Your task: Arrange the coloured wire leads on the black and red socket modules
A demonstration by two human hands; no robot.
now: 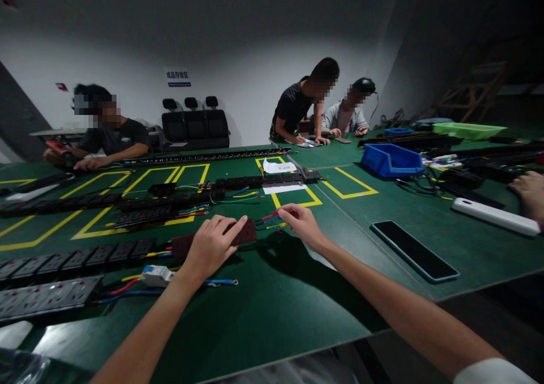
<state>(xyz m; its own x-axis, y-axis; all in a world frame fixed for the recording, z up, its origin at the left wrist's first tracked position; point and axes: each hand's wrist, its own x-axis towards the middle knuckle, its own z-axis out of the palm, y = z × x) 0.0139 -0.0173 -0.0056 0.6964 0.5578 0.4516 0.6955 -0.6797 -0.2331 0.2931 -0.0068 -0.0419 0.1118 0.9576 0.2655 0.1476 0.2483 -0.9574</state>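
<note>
My left hand lies over a dark red socket strip, gripping it from above with the thumb on its near side. Several coloured wires stick out of its right end. My right hand pinches a red wire among them between thumb and fingertips. Left of the dark red strip runs a row of black sockets. Nearer to me lies another black socket strip. Beside its wires sits a grey-white breaker, with a blue wire ending in a ring terminal.
A phone and a white bar lie on the right of the green table. Behind them stands a blue bin. More socket strips lie farther back. Several people are around the table; one person's hand shows at the right edge.
</note>
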